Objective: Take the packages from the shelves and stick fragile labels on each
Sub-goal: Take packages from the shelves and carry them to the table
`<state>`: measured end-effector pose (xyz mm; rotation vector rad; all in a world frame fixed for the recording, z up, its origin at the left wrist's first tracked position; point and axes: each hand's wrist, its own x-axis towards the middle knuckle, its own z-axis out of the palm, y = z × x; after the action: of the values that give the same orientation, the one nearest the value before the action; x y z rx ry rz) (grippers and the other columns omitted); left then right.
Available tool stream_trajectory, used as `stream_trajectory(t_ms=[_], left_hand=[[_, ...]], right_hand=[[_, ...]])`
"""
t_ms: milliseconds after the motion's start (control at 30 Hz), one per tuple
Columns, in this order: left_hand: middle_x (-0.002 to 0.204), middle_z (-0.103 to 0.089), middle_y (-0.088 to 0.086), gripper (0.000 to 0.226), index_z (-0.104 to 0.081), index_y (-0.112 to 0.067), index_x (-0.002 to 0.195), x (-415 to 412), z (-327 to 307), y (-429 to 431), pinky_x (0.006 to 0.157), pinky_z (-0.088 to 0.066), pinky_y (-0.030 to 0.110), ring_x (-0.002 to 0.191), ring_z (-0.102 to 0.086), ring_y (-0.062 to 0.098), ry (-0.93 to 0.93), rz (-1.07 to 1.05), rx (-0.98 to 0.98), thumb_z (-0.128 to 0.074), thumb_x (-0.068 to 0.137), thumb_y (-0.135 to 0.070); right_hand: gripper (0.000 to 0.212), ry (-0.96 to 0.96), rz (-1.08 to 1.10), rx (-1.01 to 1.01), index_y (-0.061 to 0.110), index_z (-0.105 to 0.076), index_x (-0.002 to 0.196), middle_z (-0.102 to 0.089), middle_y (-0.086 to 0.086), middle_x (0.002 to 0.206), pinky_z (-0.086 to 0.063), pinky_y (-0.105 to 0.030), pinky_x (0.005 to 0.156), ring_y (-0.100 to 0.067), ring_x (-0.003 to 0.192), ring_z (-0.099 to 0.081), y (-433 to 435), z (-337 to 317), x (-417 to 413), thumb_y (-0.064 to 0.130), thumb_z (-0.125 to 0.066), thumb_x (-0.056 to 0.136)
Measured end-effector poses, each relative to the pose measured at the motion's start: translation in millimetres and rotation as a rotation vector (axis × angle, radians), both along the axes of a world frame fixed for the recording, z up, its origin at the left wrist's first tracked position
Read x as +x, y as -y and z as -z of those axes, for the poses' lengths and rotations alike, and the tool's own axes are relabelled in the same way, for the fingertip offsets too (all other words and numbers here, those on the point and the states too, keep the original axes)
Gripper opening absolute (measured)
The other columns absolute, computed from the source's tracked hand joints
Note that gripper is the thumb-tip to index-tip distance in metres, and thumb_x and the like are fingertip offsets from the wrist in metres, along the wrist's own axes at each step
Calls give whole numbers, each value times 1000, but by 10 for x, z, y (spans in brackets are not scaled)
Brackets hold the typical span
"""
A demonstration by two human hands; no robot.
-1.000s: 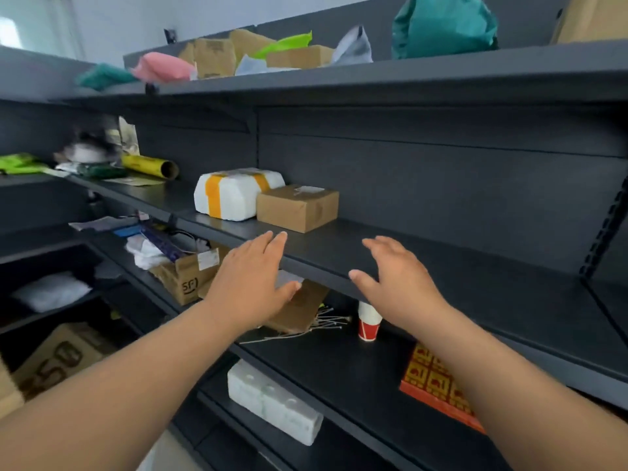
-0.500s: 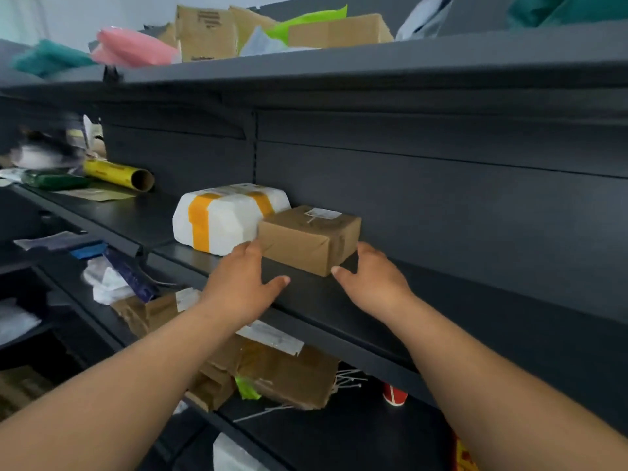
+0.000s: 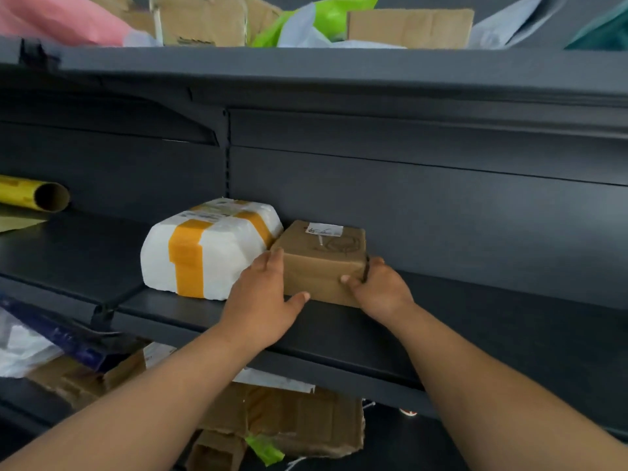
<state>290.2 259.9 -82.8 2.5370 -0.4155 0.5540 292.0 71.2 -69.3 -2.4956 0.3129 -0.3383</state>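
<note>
Two grips | left hand (image 3: 261, 300), right hand (image 3: 380, 290) | rectangular cardboard box (image 3: 323, 256) | matte shelf (image 3: 475, 321)

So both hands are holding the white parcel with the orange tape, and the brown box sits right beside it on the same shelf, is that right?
Not quite. The head view shows the left hand and right hand holding the brown box, one at each side, not the white parcel with the orange tape. The two do sit right beside each other on the same shelf.
</note>
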Motion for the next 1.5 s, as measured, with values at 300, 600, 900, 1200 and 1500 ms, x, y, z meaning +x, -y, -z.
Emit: stream_trajectory(t_ms=[300,600,900,1200,1500], left_hand=[[144,-41,10,87,-14,-10,150,320,-67,165,101,-41,37,129,-43,30,-172,47,-128,-59,86,-49],[128,-56,12,62,-36,-8,136,155,-120,486,82,-42,33,113,-54,32,-310,117,-357,-41,94,-53],[91,-52,-8,42,-40,-20,131,-787,-217,1251,53,-37,24,73,-50,6,-285,302,-591,-46,95,-41],[104,-52,-8,35,-40,-24,129,-2441,-126,2336,67,-41,28,90,-52,12,-295,638,-684,-48,96,-32],[92,-50,-18,29,-42,-23,122,-3938,91,3380,64,-41,26,83,-50,1,-448,935,-601,-48,94,-28]], right_hand=[[39,57,81,139,11,-42,132,-56,-6,120,-37,-25,79,-14,95,-47,99,4,-192,23,-53,97],[28,158,163,470,23,-47,102,-54,7,96,-46,-37,93,-13,93,-53,206,-38,-612,50,-49,94],[22,369,351,428,25,-48,111,-57,11,96,-42,-22,65,-4,86,-55,775,-128,-1804,43,-48,97],[20,496,610,342,25,-47,111,-54,15,93,-41,-20,64,-1,84,-52,1564,-43,-3744,35,-53,95],[28,503,914,339,23,-46,116,-55,10,99,-45,-28,68,-8,89,-56,2153,211,-5564,39,-51,93]])
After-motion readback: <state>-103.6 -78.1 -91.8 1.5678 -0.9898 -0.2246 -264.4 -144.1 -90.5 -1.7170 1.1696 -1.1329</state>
